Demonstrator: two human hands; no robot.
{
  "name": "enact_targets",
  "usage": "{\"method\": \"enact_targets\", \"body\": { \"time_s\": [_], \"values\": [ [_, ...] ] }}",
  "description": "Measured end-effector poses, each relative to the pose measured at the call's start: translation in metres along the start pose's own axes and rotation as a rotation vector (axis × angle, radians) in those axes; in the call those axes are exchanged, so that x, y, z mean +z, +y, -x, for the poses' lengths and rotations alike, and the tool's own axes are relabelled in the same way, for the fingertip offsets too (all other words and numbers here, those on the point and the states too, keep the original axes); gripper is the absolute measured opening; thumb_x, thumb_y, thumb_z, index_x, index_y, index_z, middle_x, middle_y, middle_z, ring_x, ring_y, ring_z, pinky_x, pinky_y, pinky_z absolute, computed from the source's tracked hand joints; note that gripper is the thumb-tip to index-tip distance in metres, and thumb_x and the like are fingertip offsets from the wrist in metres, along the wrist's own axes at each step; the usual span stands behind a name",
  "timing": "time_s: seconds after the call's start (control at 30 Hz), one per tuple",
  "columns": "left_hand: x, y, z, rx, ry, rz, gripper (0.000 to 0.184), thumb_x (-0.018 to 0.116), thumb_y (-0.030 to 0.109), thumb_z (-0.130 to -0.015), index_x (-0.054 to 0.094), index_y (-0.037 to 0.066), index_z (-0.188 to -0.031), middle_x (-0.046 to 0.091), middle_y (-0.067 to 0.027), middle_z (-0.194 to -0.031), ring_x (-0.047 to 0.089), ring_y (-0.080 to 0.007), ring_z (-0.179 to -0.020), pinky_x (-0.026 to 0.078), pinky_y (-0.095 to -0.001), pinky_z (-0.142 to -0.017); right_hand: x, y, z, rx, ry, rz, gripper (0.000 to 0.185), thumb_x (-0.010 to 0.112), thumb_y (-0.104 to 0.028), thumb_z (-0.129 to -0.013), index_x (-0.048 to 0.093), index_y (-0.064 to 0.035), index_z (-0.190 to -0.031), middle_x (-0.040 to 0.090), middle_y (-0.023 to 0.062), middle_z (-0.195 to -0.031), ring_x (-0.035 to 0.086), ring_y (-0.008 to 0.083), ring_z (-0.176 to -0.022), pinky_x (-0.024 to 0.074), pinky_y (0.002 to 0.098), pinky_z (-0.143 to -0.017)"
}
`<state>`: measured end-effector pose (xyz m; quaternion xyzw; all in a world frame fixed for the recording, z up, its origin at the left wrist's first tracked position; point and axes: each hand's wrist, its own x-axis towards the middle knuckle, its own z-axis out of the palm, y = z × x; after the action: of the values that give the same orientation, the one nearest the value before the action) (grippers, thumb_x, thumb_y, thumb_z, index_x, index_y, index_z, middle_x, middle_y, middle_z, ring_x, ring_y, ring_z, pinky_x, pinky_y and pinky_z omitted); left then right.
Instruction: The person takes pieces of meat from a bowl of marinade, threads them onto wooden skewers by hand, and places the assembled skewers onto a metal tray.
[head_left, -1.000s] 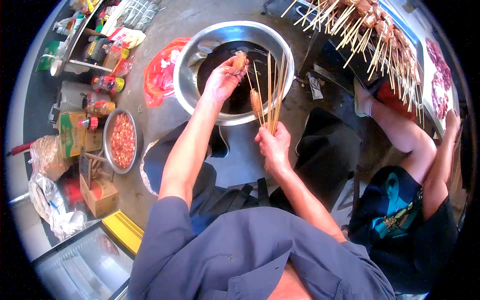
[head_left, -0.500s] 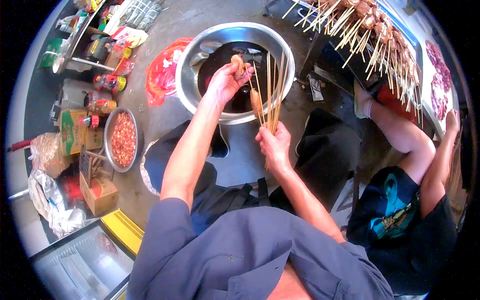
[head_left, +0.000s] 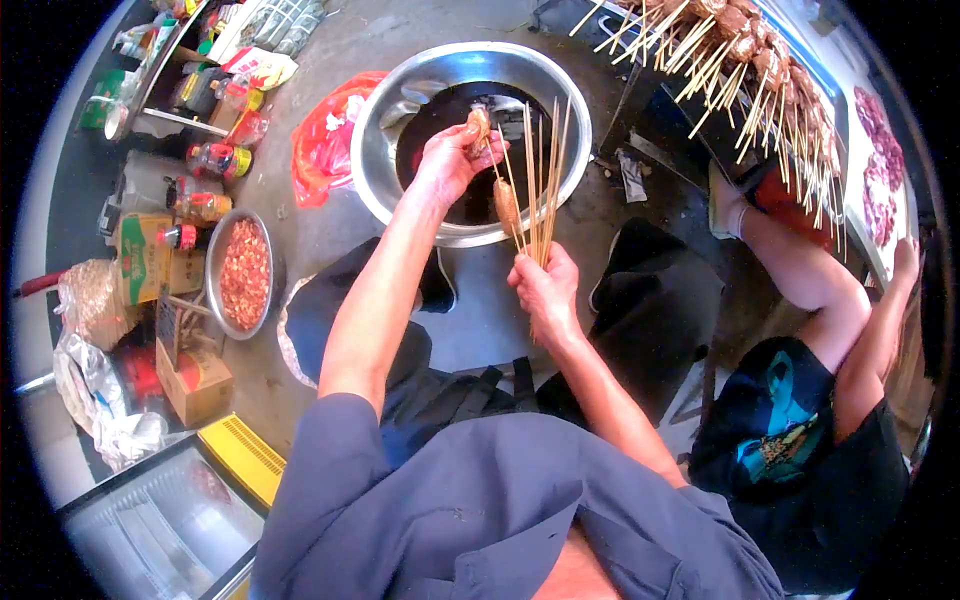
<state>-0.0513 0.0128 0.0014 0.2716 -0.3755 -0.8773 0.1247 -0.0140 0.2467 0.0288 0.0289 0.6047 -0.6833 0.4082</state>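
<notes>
Left hand [head_left: 452, 165]: pinching a piece of brown meat [head_left: 480, 128] over the basin [head_left: 376, 115] of dark liquid [head_left: 424, 135], top centre of frame. Right hand [head_left: 547, 292]: closed round a bundle of thin sticks [head_left: 551, 180], ends fanned upward over the basin's near side. Progress: one threaded piece [head_left: 507, 208] sits partway along a stick, the other visible sticks in the bundle look bare. Can't tell if the pinched piece is on a stick tip. Big batch of loaded skewers [head_left: 772, 66] already made up, upper right, sticks overhanging the counter edge
</notes>
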Motion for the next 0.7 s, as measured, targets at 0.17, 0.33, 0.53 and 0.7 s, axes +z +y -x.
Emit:
{"method": "enact_targets", "body": {
  "time_s": [0.17,0.33,0.53,0.7],
  "values": [
    [0.002,-0.019,0.006,-0.037,0.017,0.033,0.027,0.054,0.013,-0.091,0.054,-0.002,-0.113,0.063,-0.0188,-0.102,0.063,-0.0375,-0.096,0.052,-0.0479,-0.089,0.000,-0.001,0.001,-0.036,0.061,-0.032,0.005,0.057,-0.008,-0.086,0.053,-0.0046,-0.089,0.058,0.0016,-0.065,0.047,0.0074,-0.050,0.0367,0.0224,-0.045],
    [0.006,-0.031,0.014,-0.061,0.002,0.049,0.027,0.056,0.011,-0.089,0.052,-0.002,-0.113,0.064,-0.0185,-0.101,0.064,-0.0381,-0.096,0.053,-0.0451,-0.089,-0.002,0.003,0.000,-0.056,0.070,-0.067,0.005,0.057,-0.008,-0.087,0.053,-0.0048,-0.088,0.058,0.0014,-0.065,0.048,0.0074,-0.051,0.0372,0.0221,-0.046],
    [0.014,-0.035,0.024,-0.064,-0.019,0.067,0.021,0.060,0.005,-0.087,0.054,-0.004,-0.104,0.064,-0.0189,-0.092,0.067,-0.0353,-0.087,0.053,-0.0448,-0.085,0.002,0.007,-0.004,-0.120,0.086,-0.102,0.005,0.057,-0.007,-0.087,0.053,-0.0041,-0.089,0.058,0.0021,-0.067,0.050,0.0084,-0.054,0.0396,0.0226,-0.049],
    [0.013,-0.026,0.032,-0.025,-0.044,-0.001,0.022,0.058,0.006,-0.088,0.055,-0.001,-0.108,0.066,-0.0191,-0.096,0.066,-0.0348,-0.089,0.052,-0.0467,-0.088,0.008,-0.001,-0.001,-0.126,0.086,-0.065,0.004,0.056,-0.006,-0.087,0.053,-0.0040,-0.089,0.058,0.0019,-0.067,0.051,0.0082,-0.055,0.0403,0.0227,-0.049]
  ]
}}
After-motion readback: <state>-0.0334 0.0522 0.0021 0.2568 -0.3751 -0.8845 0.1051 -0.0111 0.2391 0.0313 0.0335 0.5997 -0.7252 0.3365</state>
